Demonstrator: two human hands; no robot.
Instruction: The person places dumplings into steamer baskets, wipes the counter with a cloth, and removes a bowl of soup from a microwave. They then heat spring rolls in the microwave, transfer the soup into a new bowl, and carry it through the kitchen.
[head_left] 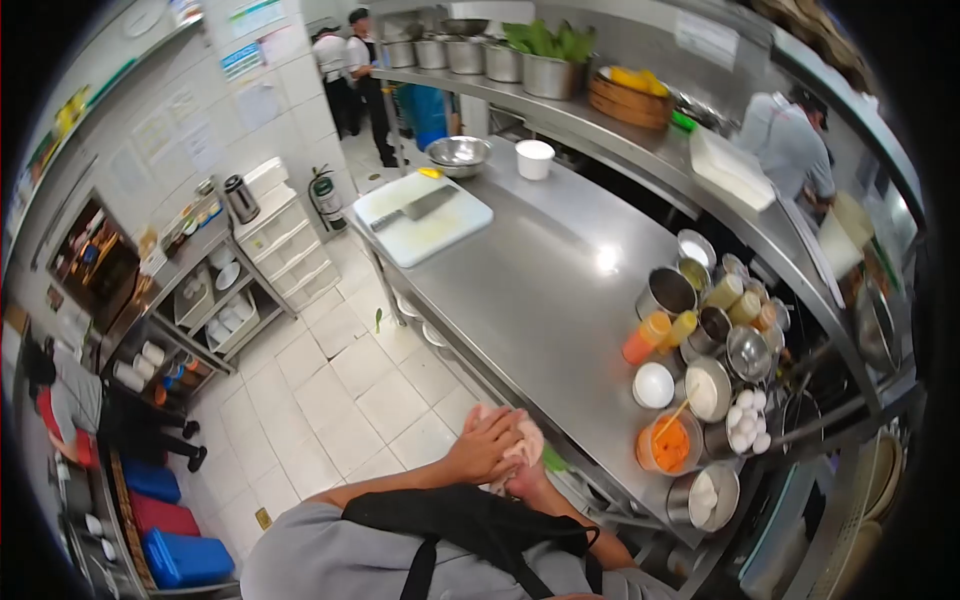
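Note:
Close to my body, beside the front edge of the steel table [540,340], my left hand [484,446] is closed over a crumpled pale pink cloth [530,437]. My right hand [526,482] grips the same cloth from below, its fingers partly hidden by the folds. Farther along the table lies a white cutting board [455,232], with a broad-bladed cleaver [428,203] flat on it. Neither hand touches the board or the cleaver.
Sauce bottles [648,338], a tub of orange food [668,447], a bowl of eggs [747,420] and several metal pots crowd the table's right side. A shelf [640,140] overhangs the back. One person [75,400] stands left, another [785,140] beyond the shelf.

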